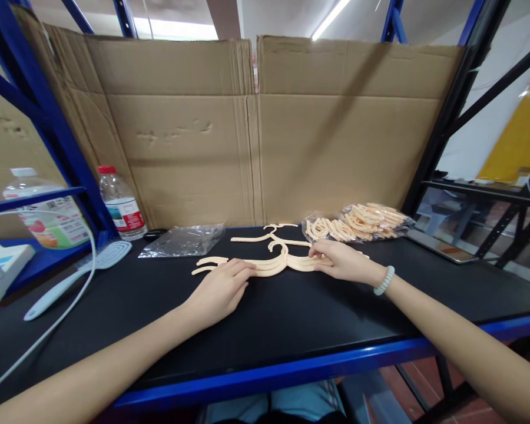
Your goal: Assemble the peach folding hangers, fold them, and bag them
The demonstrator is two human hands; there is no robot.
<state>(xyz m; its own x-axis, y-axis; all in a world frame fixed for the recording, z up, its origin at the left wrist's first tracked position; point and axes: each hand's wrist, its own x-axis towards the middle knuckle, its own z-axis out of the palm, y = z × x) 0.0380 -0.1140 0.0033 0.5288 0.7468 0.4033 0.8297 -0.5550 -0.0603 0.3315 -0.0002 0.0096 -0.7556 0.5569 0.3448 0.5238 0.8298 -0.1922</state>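
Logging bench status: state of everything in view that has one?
Left grip: closed on front hangers
Right grip: closed on front hangers
Front hangers: overlapping
Rear hangers: lying flat
Clear plastic bag: lying flat
Bagged pieces: packed in clear plastic
Bottle: upright, capped
Jug: upright, capped
Hairbrush: lying flat
Ceiling light: lit

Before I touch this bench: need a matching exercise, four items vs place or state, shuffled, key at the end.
Items
1. nearest beige hangers
2. red-capped bottle
3. hairbrush
4. bagged beige pieces

Place or state
A. upright, next to a blue post
B. toward the back right of the black tabletop
C. touched by the left hand and the right hand
D. lying down, handle pointing to the near left

Pairs: 1-C, 2-A, 3-D, 4-B
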